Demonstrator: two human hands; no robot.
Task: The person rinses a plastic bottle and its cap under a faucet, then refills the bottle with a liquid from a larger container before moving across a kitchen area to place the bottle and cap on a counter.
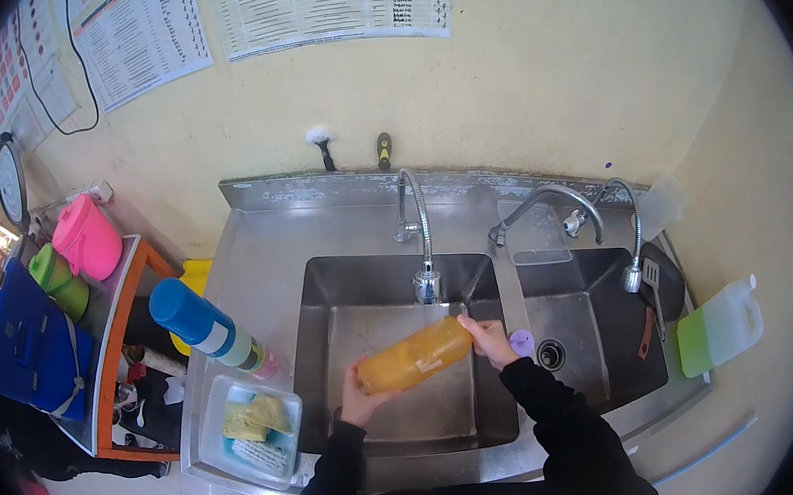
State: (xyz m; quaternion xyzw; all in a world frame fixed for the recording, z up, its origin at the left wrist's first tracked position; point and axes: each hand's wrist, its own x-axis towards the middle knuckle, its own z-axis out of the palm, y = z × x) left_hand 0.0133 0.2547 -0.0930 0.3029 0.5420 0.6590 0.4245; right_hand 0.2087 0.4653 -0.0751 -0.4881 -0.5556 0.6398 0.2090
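Note:
An orange translucent plastic bottle lies tilted between my hands over the left basin of the steel sink. My left hand grips its lower left end. The right end is held by my right hand, fingers wrapped on it. Right above the bottle hangs the spray head of a flexible chrome faucet; water seems to fall from it onto the bottle. Beside my right hand, a small purple lid rests on the divider between the basins.
Left of the basin, a clear tray holds sponges near stacked blue and green containers. The right basin has a drain, two more faucets, and a slotted spatula. A jug of green liquid stands far right.

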